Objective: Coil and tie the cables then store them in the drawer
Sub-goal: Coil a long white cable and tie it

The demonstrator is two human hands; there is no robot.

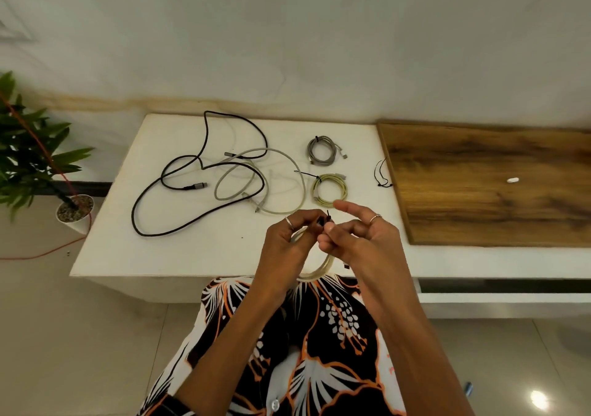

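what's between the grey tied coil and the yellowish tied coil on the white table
In the head view, only bare white table lies between the grey coil and the yellowish coil. The yellowish coil's black tie tail sticks out to its left, not into that gap.

A person seen from above, both forearms bare. The left hand [287, 239] wears a thin silver ring, as does the right hand [361, 239]. They wear a black garment with white and orange floral print [319, 351] and a white button.
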